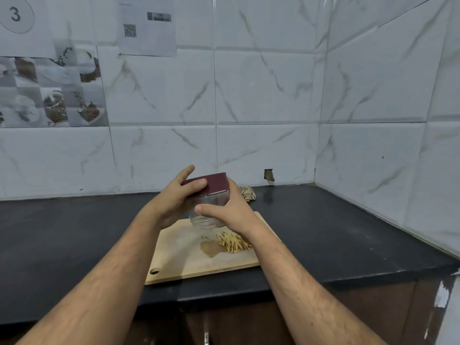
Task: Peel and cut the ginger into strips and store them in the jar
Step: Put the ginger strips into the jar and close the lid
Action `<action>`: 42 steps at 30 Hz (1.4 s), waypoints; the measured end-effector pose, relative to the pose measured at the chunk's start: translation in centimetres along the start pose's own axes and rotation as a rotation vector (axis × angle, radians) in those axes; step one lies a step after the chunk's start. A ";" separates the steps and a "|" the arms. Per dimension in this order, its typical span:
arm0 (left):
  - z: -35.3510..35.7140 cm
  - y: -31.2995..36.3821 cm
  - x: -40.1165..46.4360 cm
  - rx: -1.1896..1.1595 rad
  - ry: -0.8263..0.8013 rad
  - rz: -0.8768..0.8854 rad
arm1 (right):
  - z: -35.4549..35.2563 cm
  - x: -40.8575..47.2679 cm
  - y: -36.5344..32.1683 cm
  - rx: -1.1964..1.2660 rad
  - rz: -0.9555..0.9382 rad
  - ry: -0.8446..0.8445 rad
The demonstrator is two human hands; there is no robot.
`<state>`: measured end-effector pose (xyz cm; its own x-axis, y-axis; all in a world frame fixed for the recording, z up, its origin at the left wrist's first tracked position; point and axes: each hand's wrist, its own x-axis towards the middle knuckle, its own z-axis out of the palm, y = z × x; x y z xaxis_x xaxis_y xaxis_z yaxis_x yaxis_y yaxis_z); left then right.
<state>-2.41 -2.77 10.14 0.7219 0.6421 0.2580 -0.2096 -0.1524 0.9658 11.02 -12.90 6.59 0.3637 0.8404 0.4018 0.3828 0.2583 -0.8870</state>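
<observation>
Above the cutting board on a dark counter, the left hand grasps the lid while the right hand clasps the jar, ginger strips heaped directly below.

A black countertop is shown against tiled walls. A wooden cutting board is laid at its centre, and a crumpled cloth is seen at one o'clock from the board, near the back wall.

A home kitchen: marble-look wall tiles, black stone counter, wooden cutting board.
</observation>
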 end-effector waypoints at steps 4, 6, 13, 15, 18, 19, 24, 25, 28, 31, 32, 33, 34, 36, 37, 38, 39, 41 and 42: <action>1.8 -0.6 0.3 0.162 0.148 0.026 | 0.7 -0.1 0.3 -0.152 -0.014 0.155; 2.2 -0.9 0.4 0.194 0.178 0.026 | 0.9 0.0 0.5 -0.183 -0.016 0.201; 0.0 0.1 -0.3 0.295 0.118 -0.062 | -0.1 0.1 1.5 -0.175 -0.048 0.181; -0.1 0.2 -0.5 0.293 0.038 -0.075 | 0.3 0.1 1.3 -0.163 -0.047 0.100; -1.0 0.0 -0.3 0.251 -0.003 -0.047 | 1.0 0.0 1.0 -0.155 -0.036 0.050; -1.3 0.0 -0.3 0.260 0.012 -0.023 | 1.1 -0.1 0.9 -0.163 -0.038 0.053; -0.3 -0.1 0.0 0.417 0.178 0.031 | 2.6 0.2 0.7 -0.258 -0.038 0.151; -0.1 -0.1 0.2 0.429 0.245 0.041 | 3.1 0.2 0.7 -0.315 -0.036 0.175; -0.3 0.0 0.6 0.350 0.389 0.019 | 4.1 0.1 1.3 -0.427 -0.015 0.230; -1.1 0.2 0.4 0.214 0.426 -0.031 | 4.2 0.0 1.7 -0.355 -0.009 0.276; -1.5 0.0 0.3 0.169 0.457 -0.063 | 4.1 0.1 1.8 -0.354 0.004 0.297; -2.0 -0.3 0.1 0.118 0.490 -0.103 | 4.1 0.3 1.8 -0.364 0.024 0.322; -2.6 -0.6 -0.1 0.059 0.516 -0.150 | 4.1 0.5 1.8 -0.382 0.046 0.353; -3.8 -1.5 -0.4 -0.092 0.577 -0.247 | 4.3 1.2 1.7 -0.426 0.096 0.401; -4.4 -2.0 -0.6 -0.179 0.609 -0.285 | 4.4 1.6 1.7 -0.439 0.121 0.411; -5.1 -2.5 -0.7 -0.256 0.629 -0.314 | 4.6 2.1 1.8 -0.442 0.148 0.405; -5.6 -3.0 -0.8 -0.321 0.637 -0.332 | 4.9 2.6 1.8 -0.444 0.171 0.389; -6.5 -4.0 -0.9 -0.383 0.629 -0.357 | 5.4 3.3 2.0 -0.458 0.211 0.334; -6.8 -4.5 -0.9 -0.388 0.621 -0.367 | 5.8 3.5 2.2 -0.468 0.229 0.304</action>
<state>-6.60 2.48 5.42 0.3157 0.9170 -0.2438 -0.3261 0.3462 0.8797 8.19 -6.67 4.72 0.6809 0.6583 0.3209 0.5744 -0.2082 -0.7917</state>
